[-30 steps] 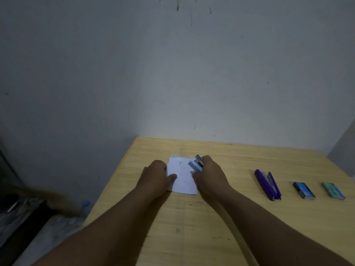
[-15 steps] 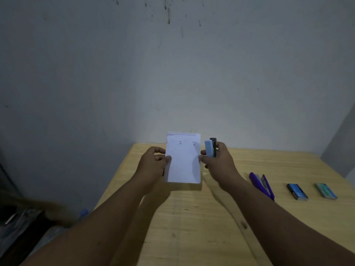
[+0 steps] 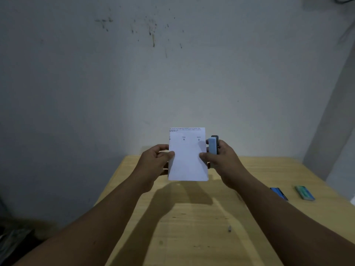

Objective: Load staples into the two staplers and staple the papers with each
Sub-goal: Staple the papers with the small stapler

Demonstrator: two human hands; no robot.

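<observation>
A small stack of white papers [image 3: 187, 162] is held upright in the air above the wooden table [image 3: 192, 227], printed side toward me. My left hand [image 3: 153, 162] pinches its left edge. My right hand [image 3: 221, 160] pinches the right edge with the thumb and also holds a light blue stapler [image 3: 212, 144] upright beside the sheet. The purple stapler is hidden behind my right forearm. Two staple boxes lie at the right: a dark blue one [image 3: 279, 193] and a teal one [image 3: 304, 192].
A grey wall rises just behind the table's far edge. A tiny dark speck [image 3: 229, 229] lies on the tabletop between my forearms. Dark clutter sits on the floor at the lower left.
Both hands have lifted the papers off the table and tipped them upright facing me, the blue stapler still in the right hand. The view has tilted upward.
</observation>
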